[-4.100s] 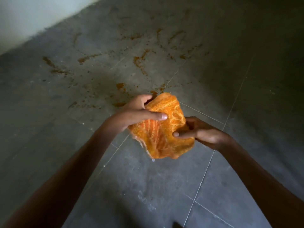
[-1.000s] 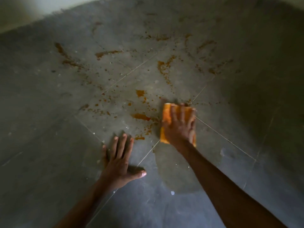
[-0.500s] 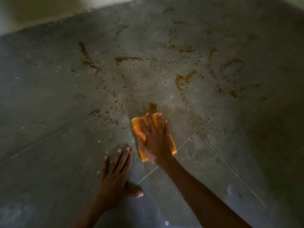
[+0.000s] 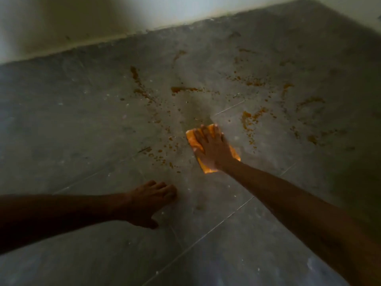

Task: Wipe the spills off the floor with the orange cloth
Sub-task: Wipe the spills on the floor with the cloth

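1. My right hand point(image 4: 213, 150) lies flat, fingers spread, pressing the folded orange cloth point(image 4: 193, 142) onto the grey tiled floor point(image 4: 82, 124); nothing is pinched.
2. Rust-orange spills point(image 4: 248, 118) lie just beside the cloth.
3. My left hand point(image 4: 148, 203) rests open on the floor, empty.

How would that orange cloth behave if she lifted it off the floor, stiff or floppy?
Probably floppy: the orange cloth lies folded flat under the right hand, following the floor. It likely slides easily when pushed, since the grey tiles look smooth. It may be damp and a bit heavier, having soaked up some spills.
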Motion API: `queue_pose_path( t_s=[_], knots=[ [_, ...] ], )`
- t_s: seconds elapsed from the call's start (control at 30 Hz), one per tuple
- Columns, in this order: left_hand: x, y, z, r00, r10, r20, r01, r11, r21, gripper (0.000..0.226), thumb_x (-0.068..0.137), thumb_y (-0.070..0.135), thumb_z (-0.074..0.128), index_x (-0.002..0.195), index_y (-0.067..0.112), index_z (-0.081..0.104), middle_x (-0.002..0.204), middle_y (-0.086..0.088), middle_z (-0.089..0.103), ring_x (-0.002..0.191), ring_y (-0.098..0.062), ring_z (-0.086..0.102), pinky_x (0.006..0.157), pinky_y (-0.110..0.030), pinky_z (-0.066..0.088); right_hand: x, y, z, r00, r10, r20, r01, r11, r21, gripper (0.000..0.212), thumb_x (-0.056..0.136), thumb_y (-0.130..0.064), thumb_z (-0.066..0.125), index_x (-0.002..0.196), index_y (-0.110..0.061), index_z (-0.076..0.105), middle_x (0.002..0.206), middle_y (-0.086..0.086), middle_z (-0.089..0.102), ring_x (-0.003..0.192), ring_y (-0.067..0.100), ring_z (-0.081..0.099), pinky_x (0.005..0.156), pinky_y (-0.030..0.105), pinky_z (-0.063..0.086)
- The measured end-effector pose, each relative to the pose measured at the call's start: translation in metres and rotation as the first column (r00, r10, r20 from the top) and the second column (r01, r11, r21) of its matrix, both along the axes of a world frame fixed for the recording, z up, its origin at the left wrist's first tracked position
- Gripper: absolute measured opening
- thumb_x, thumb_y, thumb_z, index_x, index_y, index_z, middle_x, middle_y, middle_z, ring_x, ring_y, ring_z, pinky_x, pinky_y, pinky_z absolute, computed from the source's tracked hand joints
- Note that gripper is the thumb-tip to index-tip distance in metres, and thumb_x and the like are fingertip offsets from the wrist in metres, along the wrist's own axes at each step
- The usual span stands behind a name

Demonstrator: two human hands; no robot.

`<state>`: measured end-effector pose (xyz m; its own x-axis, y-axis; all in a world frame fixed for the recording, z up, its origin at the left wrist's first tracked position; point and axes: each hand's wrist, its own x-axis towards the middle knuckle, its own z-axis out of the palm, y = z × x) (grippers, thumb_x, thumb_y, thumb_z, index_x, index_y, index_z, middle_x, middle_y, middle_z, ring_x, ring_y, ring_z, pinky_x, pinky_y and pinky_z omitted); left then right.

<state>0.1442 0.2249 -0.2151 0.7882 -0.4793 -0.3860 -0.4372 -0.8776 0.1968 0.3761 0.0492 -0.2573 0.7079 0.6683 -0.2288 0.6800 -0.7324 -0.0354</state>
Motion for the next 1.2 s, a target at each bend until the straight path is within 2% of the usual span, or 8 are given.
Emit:
queue_pose_path(
  t_s=[0.2, 0.33, 0.53, 0.63, 0.77, 0.9, 1.0, 1.2],
  knots=[
    [-0.016, 0.037, 0.005, 0.993, 0.066, -0.096, -0.065, 0.998, 0.007, 0.092, 0.083, 0.073, 0.048, 0.154, 0.022, 0.019, 0.16, -0.001, 0.016, 0.145, -0.022, 0.018, 0.119, -0.036, 0.016, -0.153, -0.065, -0.015, 0.991, 0.108, 0.077, -0.124, 0.963, 0.241, 0.067, 0.098, -0.054, 0.035, 0.159, -0.033, 0.016, 0.168, 0.001, 0.014, 0.154, 0.039, 0.006, 0.117, 0.058, 0.023],
    [-0.036, 0.03, -0.017, 0.957, 0.287, -0.039, -0.289, 0.936, -0.202, 0.094, 0.08, 0.081, 0.044, 0.155, 0.032, 0.012, 0.16, 0.005, 0.012, 0.145, -0.014, 0.005, 0.122, -0.032, 0.007, -0.172, -0.154, -0.006, 0.891, 0.453, 0.034, -0.454, 0.89, 0.037, 0.069, 0.096, -0.059, 0.039, 0.158, -0.037, 0.018, 0.168, 0.001, 0.015, 0.152, 0.042, 0.012, 0.12, 0.059, 0.017],
    [-0.045, 0.008, -0.037, 0.818, 0.575, -0.009, -0.533, 0.752, -0.389, 0.083, 0.084, 0.076, 0.037, 0.154, 0.036, 0.015, 0.159, 0.008, 0.017, 0.145, -0.014, 0.014, 0.116, -0.029, 0.01, -0.045, -0.039, -0.001, 0.938, -0.346, 0.007, 0.338, 0.92, 0.199, 0.069, 0.097, -0.066, 0.018, 0.158, -0.038, 0.003, 0.169, -0.004, -0.001, 0.152, 0.042, -0.006, 0.119, 0.066, 0.016],
    [-0.036, 0.024, -0.038, 0.663, 0.749, -0.003, -0.654, 0.577, -0.488, 0.076, 0.087, 0.066, 0.043, 0.149, 0.024, 0.034, 0.154, 0.0, 0.03, 0.14, -0.02, 0.032, 0.115, -0.039, 0.028, -0.114, 0.006, -0.004, 0.992, 0.08, 0.094, -0.103, 0.956, 0.276, 0.066, 0.101, -0.052, 0.038, 0.159, -0.029, 0.018, 0.168, 0.003, 0.011, 0.152, 0.046, 0.002, 0.119, 0.061, 0.02],
    [-0.019, 0.069, -0.035, 0.609, 0.791, 0.059, -0.681, 0.559, -0.473, 0.074, 0.09, 0.054, 0.055, 0.151, 0.02, 0.029, 0.159, -0.003, 0.023, 0.145, -0.024, 0.026, 0.116, -0.051, 0.031, -0.165, -0.069, -0.007, 0.855, 0.519, 0.007, -0.506, 0.83, 0.233, 0.063, 0.102, -0.056, 0.034, 0.158, -0.032, 0.019, 0.168, -0.001, 0.014, 0.154, 0.04, 0.002, 0.124, 0.05, 0.01],
    [0.012, 0.125, -0.038, 0.544, 0.822, 0.168, -0.721, 0.561, -0.407, 0.086, 0.085, 0.063, 0.047, 0.15, 0.009, 0.029, 0.159, -0.013, 0.026, 0.149, -0.03, 0.019, 0.119, -0.051, 0.023, -0.07, -0.051, -0.017, 0.998, 0.059, 0.03, -0.065, 0.969, 0.24, 0.061, 0.103, -0.06, 0.02, 0.158, -0.033, 0.019, 0.166, 0.005, 0.02, 0.153, 0.042, 0.006, 0.118, 0.06, 0.025],
    [0.035, 0.157, -0.042, 0.516, 0.842, 0.158, -0.765, 0.536, -0.358, 0.089, 0.086, 0.064, 0.038, 0.152, 0.005, 0.026, 0.162, -0.015, 0.019, 0.151, -0.028, 0.012, 0.122, -0.049, 0.012, -0.039, 0.07, 0.001, 0.938, -0.345, -0.025, 0.339, 0.906, 0.252, 0.066, 0.101, -0.059, 0.018, 0.159, -0.031, 0.004, 0.169, 0.002, -0.002, 0.152, 0.042, -0.01, 0.121, 0.062, 0.007],
    [0.032, 0.189, -0.054, 0.576, 0.791, 0.208, -0.745, 0.612, -0.264, 0.087, 0.089, 0.068, 0.02, 0.157, 0.015, 0.008, 0.165, -0.006, 0.007, 0.152, -0.02, 0.003, 0.123, -0.042, 0.001, -0.145, 0.033, -0.002, 0.936, 0.35, 0.042, -0.352, 0.918, 0.185, 0.061, 0.103, -0.055, 0.026, 0.159, -0.036, 0.01, 0.169, -0.004, 0.005, 0.155, 0.034, -0.002, 0.124, 0.05, 0.006]
  ],
)
